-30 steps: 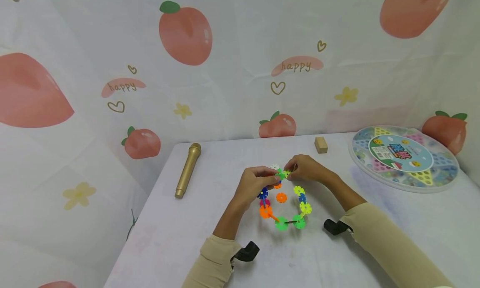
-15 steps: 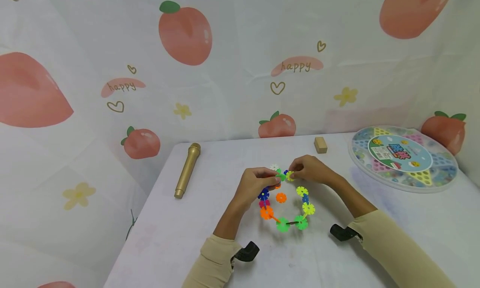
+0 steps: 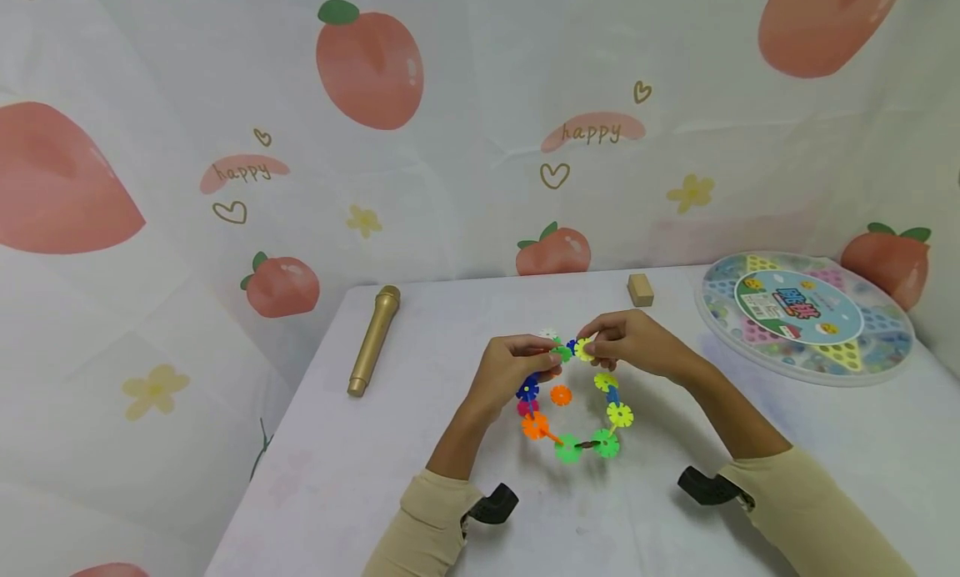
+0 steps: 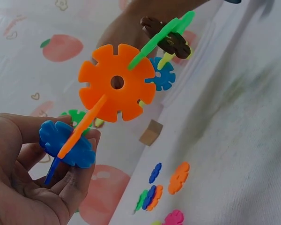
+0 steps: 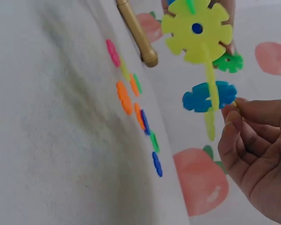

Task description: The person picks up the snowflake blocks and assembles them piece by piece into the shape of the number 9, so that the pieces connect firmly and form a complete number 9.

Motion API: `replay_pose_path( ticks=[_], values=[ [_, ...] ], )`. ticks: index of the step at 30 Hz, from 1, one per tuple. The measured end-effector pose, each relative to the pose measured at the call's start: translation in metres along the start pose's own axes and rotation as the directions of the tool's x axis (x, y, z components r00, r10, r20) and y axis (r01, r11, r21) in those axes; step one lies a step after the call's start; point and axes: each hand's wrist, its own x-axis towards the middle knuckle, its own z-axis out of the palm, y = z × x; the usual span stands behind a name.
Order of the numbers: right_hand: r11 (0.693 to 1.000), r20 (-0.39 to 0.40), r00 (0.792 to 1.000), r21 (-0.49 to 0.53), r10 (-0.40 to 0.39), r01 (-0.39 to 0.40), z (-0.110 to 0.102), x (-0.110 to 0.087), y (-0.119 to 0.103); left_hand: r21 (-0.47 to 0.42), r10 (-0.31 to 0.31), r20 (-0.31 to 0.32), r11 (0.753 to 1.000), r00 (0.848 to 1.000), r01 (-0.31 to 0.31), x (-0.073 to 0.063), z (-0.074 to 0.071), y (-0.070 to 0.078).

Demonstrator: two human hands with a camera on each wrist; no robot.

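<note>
Chain: a string of notched, flower-shaped plastic discs in orange, green, brown, yellow and blue (image 3: 568, 449), hanging in a sagging loop between the hands, clear of the table (image 3: 450, 318).
Left grip: the left hand (image 3: 504, 370) pinches a bright green notched plastic disc (image 3: 562, 355) between thumb and fingers, with a blue disc (image 4: 68, 143) of the chain against the fingers.
Right grip: the right hand (image 3: 637, 343) pinches a bright yellow notched plastic disc (image 3: 584, 349) at the fingertips.
Linked so far: most of the loop, its discs slotted edge-on into one another; by my reading this is the larger part of the work.
Left to join: the top of the loop looks unclosed, green and yellow ends near each other; whether a small blue bit between them is attached, I cannot tell.
Loose discs: several on the table below the hands, among them an orange one (image 4: 179, 178), a pink one (image 4: 173, 218) and a dark blue one (image 5: 157, 164); unused, it seems.
Around: a gold, stick-shaped microphone (image 3: 374, 341) to the left, a small pale wooden block (image 3: 641, 290) behind the right hand, a round, clear-cased game board (image 3: 806, 318) at far right.
In the way: nothing large; the fingers partly hide both ends, and the loose discs lie beneath.
</note>
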Motion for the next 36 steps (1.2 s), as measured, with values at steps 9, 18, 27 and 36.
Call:
replay_pose_path(
  ticks=[9,18,27,36],
  values=[
    [0.996,0.022,0.999,0.089,-0.026,0.024,0.0007,-0.0075,-0.0092,0.007,-0.002,-0.009,1.000,1.000,0.003,-0.0001,0.0013,0.0021],
    [0.992,0.017,0.999,0.121,-0.027,0.025,0.0019,-0.0087,-0.0083,0.020,0.000,-0.005,1.000,1.000,0.000,-0.0004,0.0017,0.0015],
    [0.985,0.039,0.999,0.171,-0.005,-0.001,0.0049,-0.0090,-0.0108,0.029,0.010,0.012,1.000,1.000,-0.010,0.0015,0.0006,-0.0032],
    [0.984,0.020,1.000,0.179,0.018,-0.021,0.0082,-0.0073,-0.0109,0.033,0.045,-0.032,0.999,0.998,-0.044,0.0016,0.0041,-0.0043]
  ],
)
